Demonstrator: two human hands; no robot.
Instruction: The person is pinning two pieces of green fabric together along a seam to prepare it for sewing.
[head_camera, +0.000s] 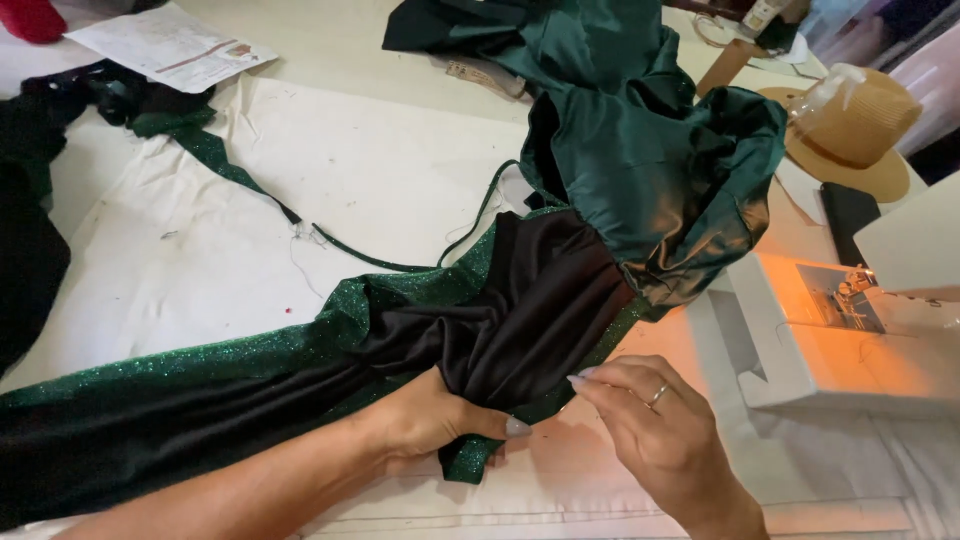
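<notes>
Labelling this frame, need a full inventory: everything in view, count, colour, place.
glitter fabric: 1, green sparkly, across the table from lower left to centre
lining: 1, black, gathered at centre over the glitter fabric
satin: 1, dark green, bunched at upper centre-right
strap: 1, green, thin, trailing to upper left
cloth: 1, white, covering the table
paper: 1, white printed sheet, top left
hat: 1, tan straw, top right
sewing machine: 1, white, lamp lit, right edge
left hand: gripping the lining and glitter fabric edge
right hand: ring on one finger, fingertips at the fabric edge
</notes>
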